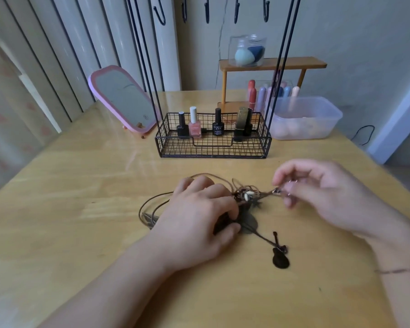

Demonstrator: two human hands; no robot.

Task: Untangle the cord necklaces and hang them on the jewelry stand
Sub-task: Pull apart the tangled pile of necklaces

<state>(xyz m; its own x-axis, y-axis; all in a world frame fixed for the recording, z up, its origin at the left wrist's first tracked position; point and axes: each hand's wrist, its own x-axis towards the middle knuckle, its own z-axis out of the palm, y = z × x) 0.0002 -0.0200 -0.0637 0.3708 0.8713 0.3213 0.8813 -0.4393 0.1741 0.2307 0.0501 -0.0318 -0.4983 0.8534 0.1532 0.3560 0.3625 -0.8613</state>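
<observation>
Guitar pendant (279,253) lies nearest, at 5 o'clock of the knot, on its dark cord, flat on the tabletop (81,209). Left hand (199,221) is curled over the cord necklaces (245,197), fingers pinning the dark bundle down, loose brown loops trailing out at 9 o'clock. Right hand (317,192) at 3 o'clock pinches a small metal clasp or ring, blurred, drawing one strand out of the tangle. Knot is unsolved; shell beads sit in its middle. To do this well, I'd say: keep the left hand anchoring, pull gently rather than tight, feed the clasp back through loops, free one cord at a time. Jewelry stand (213,138) sits at 12 o'clock, wire base holding nail polish bottles (194,126), hooks (207,10) overhead bare.
</observation>
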